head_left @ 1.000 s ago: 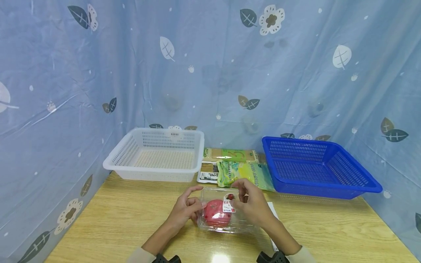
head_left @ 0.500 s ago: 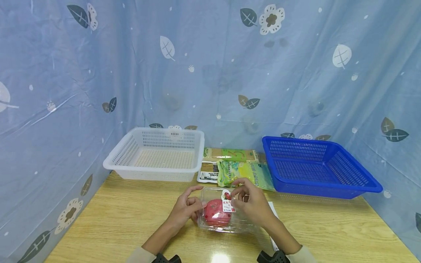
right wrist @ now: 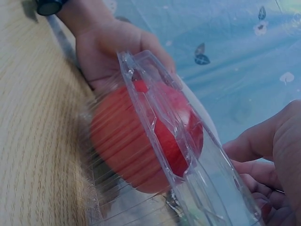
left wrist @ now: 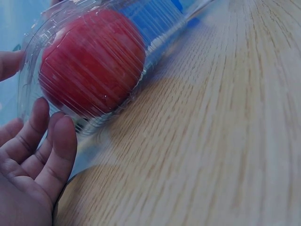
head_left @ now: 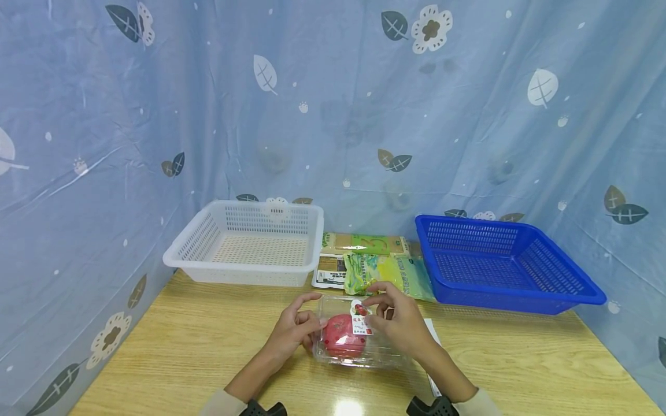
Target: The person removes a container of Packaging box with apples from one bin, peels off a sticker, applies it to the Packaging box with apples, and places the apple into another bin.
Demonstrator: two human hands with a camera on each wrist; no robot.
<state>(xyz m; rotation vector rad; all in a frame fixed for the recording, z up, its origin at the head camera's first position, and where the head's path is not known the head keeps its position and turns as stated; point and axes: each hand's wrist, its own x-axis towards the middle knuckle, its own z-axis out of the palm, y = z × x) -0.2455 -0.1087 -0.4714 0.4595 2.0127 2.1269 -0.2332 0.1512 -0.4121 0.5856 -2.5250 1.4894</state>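
Note:
A clear plastic clamshell box sits on the wooden table between both hands, holding a round red fruit-like thing in its left half. My left hand grips the box by its left side, thumb over the lid. On the lid lies a white sticker with a red fruit picture and red print. Thumb and index finger of my right hand pinch this sticker at its right edge. In the right wrist view the right fingers stay close against the lid, and the red thing shows through the ribbed plastic wall.
A white basket stands at the back left, a blue basket at the back right. Between them lie several flat packages, among them a green-yellow bag. A white paper strip is partly hidden under the right forearm.
The sticker has shifted slightly left and up and shows more of its top picture. My right fingers have moved a little with it; the left hand and box stay put.

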